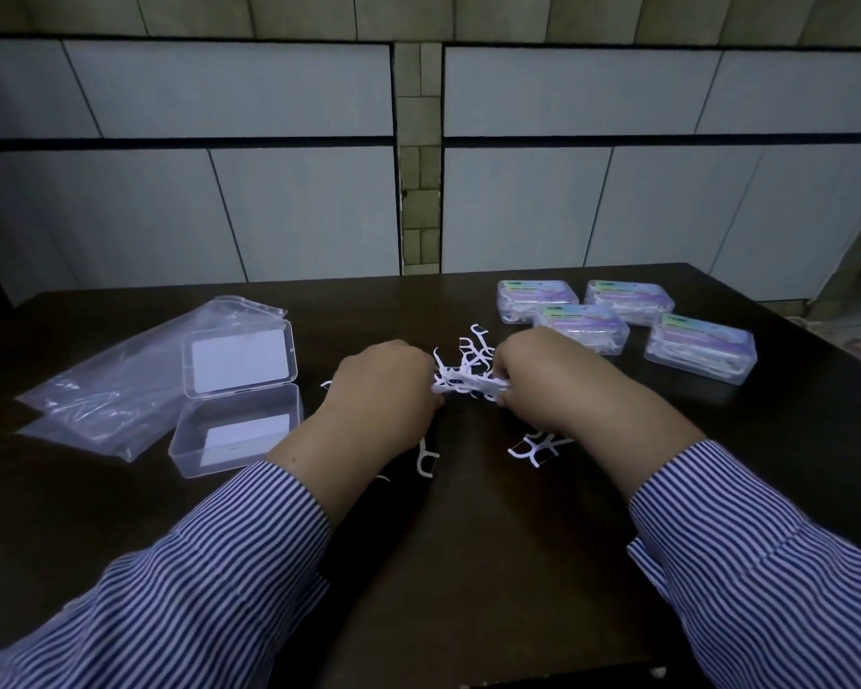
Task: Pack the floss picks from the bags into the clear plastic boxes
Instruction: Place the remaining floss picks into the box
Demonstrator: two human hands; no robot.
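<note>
A bundle of white floss picks (pixel 461 382) is held between my two hands at the middle of the dark table (pixel 468 564). My left hand (pixel 381 390) grips its left end and my right hand (pixel 533 375) grips its right end, fingers curled. More loose floss picks (pixel 473 345) lie just behind the bundle, others (pixel 535 447) under my right wrist and one (pixel 426 462) by my left wrist. An open clear plastic box (pixel 234 430) with its lid (pixel 239 358) raised stands to the left, holding no picks.
Empty clear plastic bags (pixel 120 385) lie at the left beside the open box. Several closed, filled boxes (pixel 699 353) with coloured labels stand at the back right. A panelled wall rises behind the table's far edge.
</note>
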